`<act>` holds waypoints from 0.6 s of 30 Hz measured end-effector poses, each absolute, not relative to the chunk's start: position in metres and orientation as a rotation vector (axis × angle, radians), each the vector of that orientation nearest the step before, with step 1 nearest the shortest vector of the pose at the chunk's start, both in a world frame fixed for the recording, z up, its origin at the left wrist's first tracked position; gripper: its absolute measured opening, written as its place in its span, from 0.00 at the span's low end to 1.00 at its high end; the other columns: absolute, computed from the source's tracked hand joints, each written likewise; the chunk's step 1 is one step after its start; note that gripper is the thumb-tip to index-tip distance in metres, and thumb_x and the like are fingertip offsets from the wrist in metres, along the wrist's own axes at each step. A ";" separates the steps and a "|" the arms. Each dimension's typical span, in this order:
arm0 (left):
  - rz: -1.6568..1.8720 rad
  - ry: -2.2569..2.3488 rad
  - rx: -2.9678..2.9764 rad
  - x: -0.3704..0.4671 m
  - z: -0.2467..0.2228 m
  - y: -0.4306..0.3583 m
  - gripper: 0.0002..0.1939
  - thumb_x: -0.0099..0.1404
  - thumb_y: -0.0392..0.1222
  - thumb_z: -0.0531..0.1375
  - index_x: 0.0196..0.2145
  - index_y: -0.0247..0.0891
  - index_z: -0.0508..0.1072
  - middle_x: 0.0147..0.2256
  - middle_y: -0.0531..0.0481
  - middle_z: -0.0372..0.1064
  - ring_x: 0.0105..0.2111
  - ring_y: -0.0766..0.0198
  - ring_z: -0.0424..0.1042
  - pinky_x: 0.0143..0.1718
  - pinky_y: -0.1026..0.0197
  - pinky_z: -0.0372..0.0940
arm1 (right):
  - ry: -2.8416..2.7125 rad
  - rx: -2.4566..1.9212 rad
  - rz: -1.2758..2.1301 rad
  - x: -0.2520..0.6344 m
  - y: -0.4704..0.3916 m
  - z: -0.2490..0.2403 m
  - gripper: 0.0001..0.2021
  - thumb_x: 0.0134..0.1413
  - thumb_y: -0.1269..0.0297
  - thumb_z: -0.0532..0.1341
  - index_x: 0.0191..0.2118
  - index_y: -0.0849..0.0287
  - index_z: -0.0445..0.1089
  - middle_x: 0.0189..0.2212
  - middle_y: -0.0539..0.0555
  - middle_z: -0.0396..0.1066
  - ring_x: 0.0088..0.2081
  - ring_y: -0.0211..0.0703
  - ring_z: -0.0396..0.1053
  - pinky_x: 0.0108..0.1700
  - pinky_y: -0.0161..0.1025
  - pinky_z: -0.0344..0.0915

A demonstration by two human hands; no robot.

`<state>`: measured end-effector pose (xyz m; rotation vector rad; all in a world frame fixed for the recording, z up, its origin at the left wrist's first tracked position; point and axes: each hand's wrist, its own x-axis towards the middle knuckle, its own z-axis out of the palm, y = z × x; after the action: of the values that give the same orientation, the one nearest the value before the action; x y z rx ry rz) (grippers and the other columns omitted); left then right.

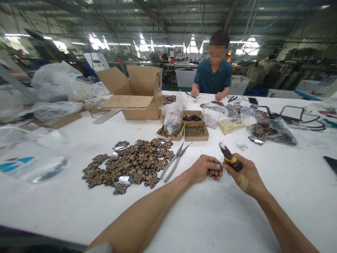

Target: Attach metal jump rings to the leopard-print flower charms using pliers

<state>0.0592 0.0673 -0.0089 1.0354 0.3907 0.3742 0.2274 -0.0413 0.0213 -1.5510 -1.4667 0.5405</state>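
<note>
Pinched in my left hand (204, 168) is a small leopard-print piece (215, 171), held above the white table. My right hand (243, 174) is wrapped round yellow-and-black pliers (231, 160), whose metal tip points up and left; the thumb and a finger come close to the leopard-print piece. A spread pile of leopard-print pieces (134, 161) lies to the left of my left hand. Between the pile and that hand rest grey-handled pliers (175, 162) with their jaws parted.
Small boxes of metal parts (196, 131) stand beyond my hands, beside plastic bags (173, 117). An open cardboard box (142, 105) is at the back left. Across the table (79, 211) a person (214, 77) sits with both hands on it. Black frames (292, 114) lie at right.
</note>
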 end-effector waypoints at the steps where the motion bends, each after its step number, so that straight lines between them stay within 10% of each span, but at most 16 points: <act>1: 0.372 0.391 1.030 0.059 -0.009 0.067 0.13 0.52 0.42 0.68 0.31 0.29 0.74 0.26 0.42 0.74 0.20 0.61 0.72 0.24 0.60 0.65 | -1.471 -1.548 0.551 0.227 -0.042 0.022 0.10 0.57 0.57 0.63 0.39 0.57 0.70 0.28 0.50 0.71 0.28 0.40 0.66 0.32 0.35 0.63; 18: 0.328 0.375 1.040 0.059 -0.009 0.070 0.15 0.54 0.45 0.69 0.31 0.28 0.75 0.26 0.41 0.75 0.20 0.63 0.71 0.23 0.61 0.63 | -1.160 -1.557 0.678 0.217 -0.037 0.013 0.11 0.51 0.59 0.67 0.36 0.60 0.71 0.28 0.52 0.73 0.27 0.42 0.67 0.30 0.37 0.64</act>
<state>0.0589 0.0696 -0.0089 1.0396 0.3753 0.3279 0.2172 -0.0365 0.0132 -1.5573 -1.1601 0.6783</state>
